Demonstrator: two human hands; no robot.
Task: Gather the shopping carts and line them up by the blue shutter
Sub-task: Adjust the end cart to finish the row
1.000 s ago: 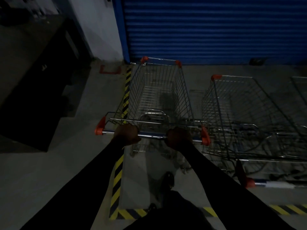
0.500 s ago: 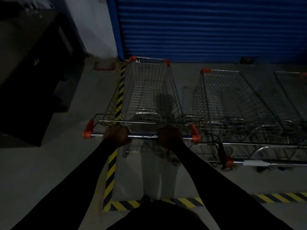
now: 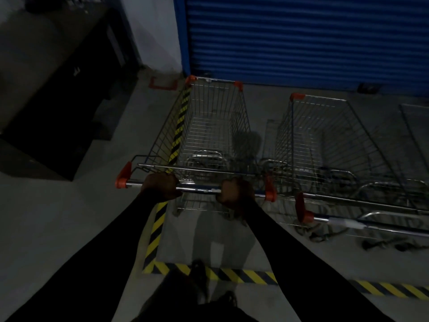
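Hands first: left hand (image 3: pixel 160 185) clenched around the chrome handle bar with orange end caps (image 3: pixel 199 188), right hand (image 3: pixel 235 191) clenched on the same bar further right. Both sleeves are dark and both arms are extended.

The bar belongs to a silver wire shopping cart with orange corner caps (image 3: pixel 209 126), empty, nose pointed at the blue corrugated roller shutter (image 3: pixel 301 40). Front edge sits near the shutter base, apart from it. Cart's left side rides over the yellow-and-black hazard stripe on the floor (image 3: pixel 157 228), so it sits at the left edge of the marked bay.

Just to the right, a second silver wire cart with an orange front cap (image 3: pixel 325 135) is parked facing the same way, side by side with the held one; whether they touch cannot be told. Its handle sits closer to the camera than the held bar. A third wire basket (image 3: pixel 415 126) is partly cut off at the right edge.

Judgement: the row is well under way, with at least two carts parked and this one nearly in its slot. Left to do: square it with its neighbour, let go, and fetch any remaining carts. How many remain is not visible.
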